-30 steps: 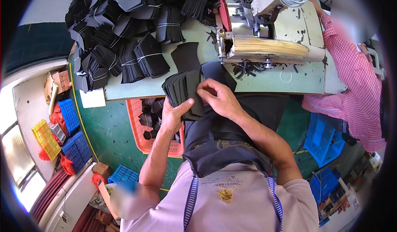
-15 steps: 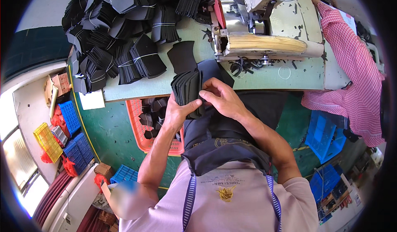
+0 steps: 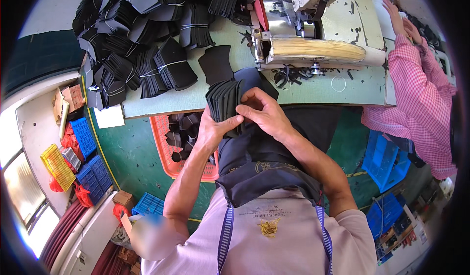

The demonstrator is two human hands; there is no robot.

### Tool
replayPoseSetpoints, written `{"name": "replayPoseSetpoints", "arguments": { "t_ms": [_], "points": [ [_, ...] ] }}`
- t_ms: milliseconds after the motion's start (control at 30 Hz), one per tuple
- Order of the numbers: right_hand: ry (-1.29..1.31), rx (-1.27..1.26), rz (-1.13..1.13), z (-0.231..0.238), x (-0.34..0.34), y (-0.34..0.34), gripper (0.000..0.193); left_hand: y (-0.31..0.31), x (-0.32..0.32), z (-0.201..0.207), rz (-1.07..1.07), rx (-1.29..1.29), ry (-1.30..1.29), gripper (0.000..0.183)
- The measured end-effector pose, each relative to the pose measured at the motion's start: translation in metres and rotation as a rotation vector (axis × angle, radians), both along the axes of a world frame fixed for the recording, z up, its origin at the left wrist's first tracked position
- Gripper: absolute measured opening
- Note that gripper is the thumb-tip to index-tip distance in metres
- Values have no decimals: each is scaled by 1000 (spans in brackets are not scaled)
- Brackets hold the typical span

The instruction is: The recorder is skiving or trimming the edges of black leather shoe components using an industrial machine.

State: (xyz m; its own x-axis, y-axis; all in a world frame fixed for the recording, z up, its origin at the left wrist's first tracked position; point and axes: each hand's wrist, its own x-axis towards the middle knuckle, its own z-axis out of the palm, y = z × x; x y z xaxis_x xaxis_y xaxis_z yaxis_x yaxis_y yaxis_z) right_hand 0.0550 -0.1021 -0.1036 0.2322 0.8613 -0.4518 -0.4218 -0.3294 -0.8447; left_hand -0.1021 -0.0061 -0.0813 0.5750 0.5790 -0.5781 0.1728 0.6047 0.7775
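A thick stack of thin black cut pieces [image 3: 223, 98] is held upright over my lap, just in front of the table edge, its upper edges fanned a little. My left hand [image 3: 219, 129] wraps around its lower left side, thumb across the near face. At the stack's right edge, my right hand [image 3: 267, 114] has its thumb and index finger pinched on the pieces; the exact contact is partly hidden. A single flat black piece [image 3: 217, 64] lies on the table just beyond the stack. Farther left, bundles of similar pieces [image 3: 175, 67] are tied with white bands.
A machine with a worn, tape-wrapped arm [image 3: 318, 51] stands on the pale table [image 3: 362, 90] at right, black scraps around it. Under the table edge sits an orange basket [image 3: 159, 145] with dark pieces. A co-worker in a checked sleeve [image 3: 416, 86] is at the far right.
Both my hands keep their hold, and the stack's fanned top has shifted slightly. The co-worker's hand has moved from behind the machine to the right, where two hands now show.
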Motion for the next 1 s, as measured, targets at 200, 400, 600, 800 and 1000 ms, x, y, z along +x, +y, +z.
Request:
{"name": "replayPoseSetpoints", "arguments": {
  "t_ms": [200,400,600,800,1000],
  "points": [
    [-506,-86,-9,5,4,-5,25,6,-4,-6,208,-228,-76,45],
    [-1079,-224,-111,-7,38,-14,20,19,-12,-18,356,-318,-224,49],
    [-1244,12,-178,8,17,0,41,18,-16,-21,388,-410,-236,48],
    [-337,-136,-20,-16,-13,41,25,22,-22,-17,429,-333,-254,44],
    [-1191,137,-186,-3,-17,77,39,21,-35,-11,392,-103,-29,48]
  ]
}}
